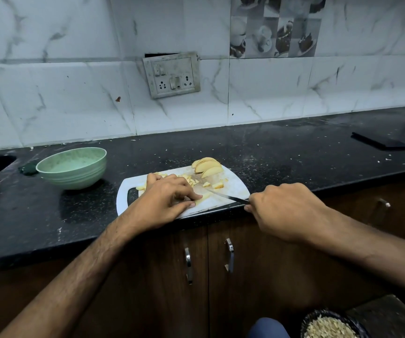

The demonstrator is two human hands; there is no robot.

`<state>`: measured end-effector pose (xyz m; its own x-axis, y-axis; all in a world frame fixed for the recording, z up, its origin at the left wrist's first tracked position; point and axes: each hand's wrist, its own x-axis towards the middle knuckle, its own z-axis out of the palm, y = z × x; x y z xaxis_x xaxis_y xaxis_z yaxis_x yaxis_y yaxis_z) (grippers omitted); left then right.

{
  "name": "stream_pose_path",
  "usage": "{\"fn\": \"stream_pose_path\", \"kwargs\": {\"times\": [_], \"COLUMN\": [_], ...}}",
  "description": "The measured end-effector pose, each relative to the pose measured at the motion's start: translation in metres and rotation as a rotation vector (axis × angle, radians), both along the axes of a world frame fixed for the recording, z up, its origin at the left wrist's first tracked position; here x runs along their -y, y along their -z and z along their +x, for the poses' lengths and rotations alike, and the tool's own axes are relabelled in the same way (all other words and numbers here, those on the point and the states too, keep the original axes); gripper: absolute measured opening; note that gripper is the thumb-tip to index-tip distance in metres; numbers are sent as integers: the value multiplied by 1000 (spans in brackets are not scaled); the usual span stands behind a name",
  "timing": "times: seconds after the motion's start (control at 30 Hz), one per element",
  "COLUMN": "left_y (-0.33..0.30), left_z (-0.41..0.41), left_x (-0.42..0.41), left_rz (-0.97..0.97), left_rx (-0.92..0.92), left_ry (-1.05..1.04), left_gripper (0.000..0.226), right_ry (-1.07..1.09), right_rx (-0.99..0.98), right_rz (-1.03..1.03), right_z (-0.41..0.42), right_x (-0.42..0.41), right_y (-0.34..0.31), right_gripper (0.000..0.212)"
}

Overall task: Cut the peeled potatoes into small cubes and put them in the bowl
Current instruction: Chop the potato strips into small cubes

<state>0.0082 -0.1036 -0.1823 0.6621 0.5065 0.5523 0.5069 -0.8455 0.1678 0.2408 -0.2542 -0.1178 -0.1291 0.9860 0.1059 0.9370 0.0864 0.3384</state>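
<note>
— At the front edge of the black countertop point(294, 142), what is seen on the white cutting board point(233, 184)?

— A potato strip point(202, 196) is pinned near the board's front edge by the curled fingertips of the left hand point(169, 193). A knife point(225, 196) is gripped in the closed right hand point(281, 208), just past the board's right corner, with its blade laid across the board toward the strip.

— And the rest of the potato?

— Small cubes point(191, 180) are heaped beyond the left hand, and uncut slices point(207, 165) are stacked at the board's far edge.

— Where is the bowl?

— The green bowl point(72, 167) is set left of the board, toward the countertop's left end; its contents cannot be made out.
</note>
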Motion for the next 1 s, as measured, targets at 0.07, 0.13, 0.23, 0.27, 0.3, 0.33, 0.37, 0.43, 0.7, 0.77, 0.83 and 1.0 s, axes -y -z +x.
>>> {"fn": "stream_pose_path", "kwargs": {"times": [0.07, 0.13, 0.23, 0.27, 0.3, 0.33, 0.37, 0.43, 0.7, 0.77, 0.83, 1.0], "left_y": [1, 0, 1, 1, 1, 0, 0, 0, -2, -3, -3, -5], "left_z": [0, 0, -1, -1, -1, -1, -1, -1, -4, -4, -4, -3], "left_x": [0, -1, -1, 0, 0, 0, 0, 0, 5, 6, 6, 7], "left_rz": [-2, -7, 2, 7, 10, 12, 14, 27, 51, 54, 55, 42], "left_rx": [9, 19, 24, 22, 20, 21, 20, 18, 35, 34, 36, 30], "left_ry": [0, 2, 7, 11, 14, 17, 18, 15, 0, 2, 5, 2], "left_gripper": [19, 17, 16, 15, 15, 14, 13, 12, 7, 6, 7, 7], "right_ry": [18, 23, 55, 72, 84, 87, 78, 17, 20, 31, 71, 84], "right_rx": [-86, -124, -164, -190, -205, -198, -161, -27, -107, -141, -201, -179], "right_rz": [-35, -75, -141, -164, -180, -185, -173, -88, -83, -147, -217, -218], "right_z": [2, 1, -2, -3, -4, -5, -7, -10, -2, -4, -6, -13], "right_x": [0, 0, -3, -4, -4, -4, -2, 1, 2, 2, -2, -2], "right_y": [-5, -5, -1, -1, -1, -2, -2, 0, -15, -11, -5, -5], "right_gripper": [40, 40, 37, 35, 34, 33, 33, 30, 40, 40, 38, 35]}}
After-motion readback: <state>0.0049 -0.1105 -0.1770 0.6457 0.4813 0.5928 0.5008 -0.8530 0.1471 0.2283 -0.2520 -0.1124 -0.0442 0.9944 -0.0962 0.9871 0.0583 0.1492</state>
